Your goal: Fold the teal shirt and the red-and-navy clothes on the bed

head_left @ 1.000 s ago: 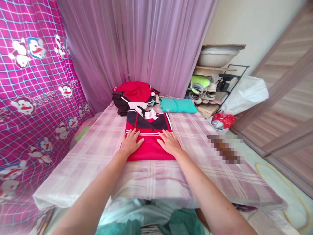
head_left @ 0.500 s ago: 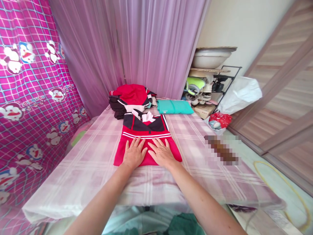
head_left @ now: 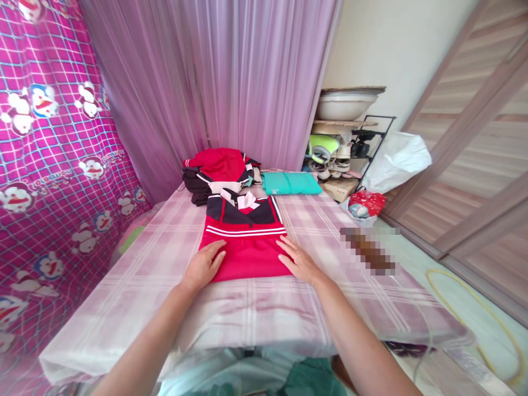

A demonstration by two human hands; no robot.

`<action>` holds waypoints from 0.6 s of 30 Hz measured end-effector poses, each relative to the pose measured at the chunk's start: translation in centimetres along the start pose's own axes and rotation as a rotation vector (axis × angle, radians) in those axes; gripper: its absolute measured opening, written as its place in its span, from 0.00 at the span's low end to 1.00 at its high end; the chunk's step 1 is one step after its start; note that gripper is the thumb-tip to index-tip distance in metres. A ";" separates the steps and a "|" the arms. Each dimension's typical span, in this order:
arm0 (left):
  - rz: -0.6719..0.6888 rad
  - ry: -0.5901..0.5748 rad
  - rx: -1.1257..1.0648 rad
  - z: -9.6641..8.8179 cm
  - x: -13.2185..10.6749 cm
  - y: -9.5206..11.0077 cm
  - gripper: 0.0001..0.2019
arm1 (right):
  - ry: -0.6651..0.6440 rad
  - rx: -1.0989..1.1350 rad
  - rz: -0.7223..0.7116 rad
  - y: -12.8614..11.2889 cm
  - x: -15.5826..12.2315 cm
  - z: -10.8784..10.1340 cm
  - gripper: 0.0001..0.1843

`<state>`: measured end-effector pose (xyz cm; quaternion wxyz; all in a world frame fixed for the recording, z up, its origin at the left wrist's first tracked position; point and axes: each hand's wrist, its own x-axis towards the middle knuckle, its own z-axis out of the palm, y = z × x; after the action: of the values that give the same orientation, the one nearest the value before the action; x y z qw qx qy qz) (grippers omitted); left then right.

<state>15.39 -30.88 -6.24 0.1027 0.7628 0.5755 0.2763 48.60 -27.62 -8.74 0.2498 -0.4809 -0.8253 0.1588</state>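
A folded red and navy shirt point(head_left: 251, 256) with white stripes and a white collar lies flat on the checked tablecloth point(head_left: 256, 313). My left hand point(head_left: 205, 263) rests at the shirt's left edge, its fingers stretched out over the red cloth. At the right edge lies my right hand point(head_left: 301, 260), fingers also extended onto the fabric. Neither hand grips anything. Just beyond the collar is a heap of red and dark clothes point(head_left: 220, 168). A folded turquoise cloth point(head_left: 291, 183) lies to the right of that heap.
A blurred brown item point(head_left: 367, 250) lies near the table's right side. Behind it stand a rack point(head_left: 379, 132) with shoes and basins, a white bag point(head_left: 398, 162) and a red bag point(head_left: 369, 203). Purple curtains point(head_left: 247, 82) hang at the back, a patterned pink curtain point(head_left: 53, 165) at left.
Both hands have slid apart from the shirt's middle to its left and right edges. The shirt stays in place, and the view has shifted slightly.
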 end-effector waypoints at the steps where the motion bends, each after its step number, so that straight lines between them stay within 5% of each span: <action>1: -0.020 0.003 -0.016 -0.4 -0.4 -0.6 0.25 | 0.011 0.030 0.002 0.4 -0.2 0.1 0.29; 9: -0.132 0.017 -0.108 -2.4 -2.7 -3.2 0.20 | -0.073 0.146 0.013 1.0 -1.4 -0.7 0.39; 18: 0.070 -0.183 0.016 -3.7 -4.0 -5.2 0.35 | -0.179 0.122 0.018 1.6 -3.1 -2.5 0.45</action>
<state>8.42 -33.53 -6.87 0.1388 0.8054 0.5388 0.2043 52.41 -29.49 -8.27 0.2023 -0.4562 -0.8287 0.2533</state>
